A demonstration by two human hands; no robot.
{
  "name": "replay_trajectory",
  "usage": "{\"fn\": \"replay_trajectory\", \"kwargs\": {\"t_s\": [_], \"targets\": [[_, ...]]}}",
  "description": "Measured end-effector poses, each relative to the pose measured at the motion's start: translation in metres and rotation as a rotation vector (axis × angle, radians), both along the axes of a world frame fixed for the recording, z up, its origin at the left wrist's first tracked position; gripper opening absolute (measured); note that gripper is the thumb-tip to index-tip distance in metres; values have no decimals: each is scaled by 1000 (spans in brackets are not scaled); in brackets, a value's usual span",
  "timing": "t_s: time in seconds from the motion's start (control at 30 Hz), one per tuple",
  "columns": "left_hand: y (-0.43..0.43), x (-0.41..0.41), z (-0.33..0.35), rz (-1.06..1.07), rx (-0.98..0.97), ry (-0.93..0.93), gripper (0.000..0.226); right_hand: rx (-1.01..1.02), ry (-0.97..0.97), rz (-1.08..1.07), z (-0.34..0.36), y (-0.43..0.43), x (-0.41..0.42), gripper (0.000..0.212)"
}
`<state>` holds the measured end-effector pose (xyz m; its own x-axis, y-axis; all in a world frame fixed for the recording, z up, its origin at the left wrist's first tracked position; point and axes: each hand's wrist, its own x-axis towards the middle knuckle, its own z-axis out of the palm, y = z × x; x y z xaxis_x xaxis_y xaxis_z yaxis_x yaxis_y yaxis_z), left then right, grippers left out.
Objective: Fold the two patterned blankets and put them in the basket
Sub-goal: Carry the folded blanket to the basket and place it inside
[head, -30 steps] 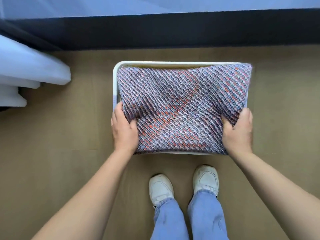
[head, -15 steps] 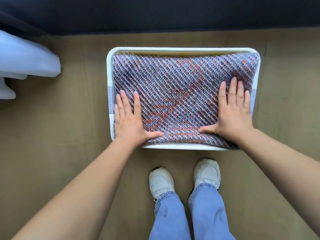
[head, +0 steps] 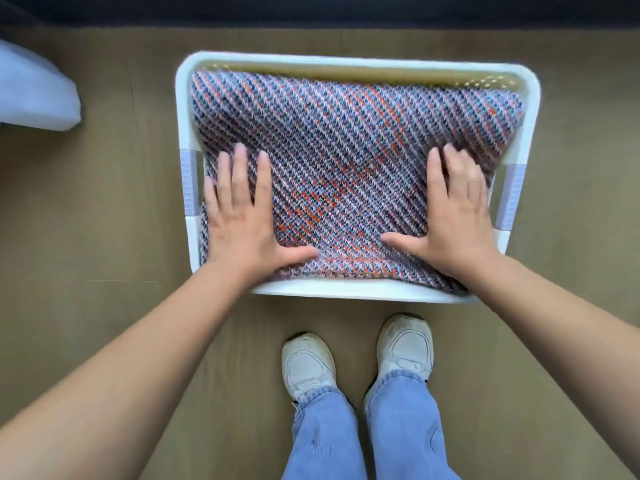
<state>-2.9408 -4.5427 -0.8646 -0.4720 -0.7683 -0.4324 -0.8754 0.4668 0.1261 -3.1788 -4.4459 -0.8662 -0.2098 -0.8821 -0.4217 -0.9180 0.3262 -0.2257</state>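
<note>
The left hand (head: 242,220) lies flat, fingers spread and palm down, on the left part of the folded knitted blanket with diagonal stripes of blue, orange and white (head: 346,161); it grips nothing. The right hand (head: 453,216) lies the same way on the right part, open and pressing, its thumb pointing inward toward the other thumb. Both rest on the near half of the cloth, so the far half, toward the back wall of the white rectangular plastic basket with lilac side handles (head: 346,64), is untouched by either hand.

The blanket sits inside the basket, its long axis running left to right like the basket's own, and it fills the width almost from handle to handle. At the near right corner its edge appears to ride up over the rim, just under the right wrist, so that hand is the nearer one to tuck it down. A strip of the basket's pale inner wall shows beyond the far edge.

Only one blanket is visible; whether a second lies beneath cannot be told. The basket stands on the brown floor (head: 104,237).
</note>
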Motion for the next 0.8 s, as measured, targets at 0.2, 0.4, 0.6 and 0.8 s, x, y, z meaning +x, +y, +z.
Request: {"fn": "replay_trajectory", "kwargs": {"t_s": [0.2,0.4,0.6,0.8], "targets": [[-50,-51,11,-279,-140,70,133,-142,36,223,11,-61,10,121],[-69,-13,-44,-327,-48,-119,130,162,137,373,-41,-52,-23,128],[-74,-19,-57,-304,53,-114,136,182,131,367,-59,-56,-21,132],[-62,-37,19,-199,254,-168,135,274,191,271,11,-63,5,112]]}}
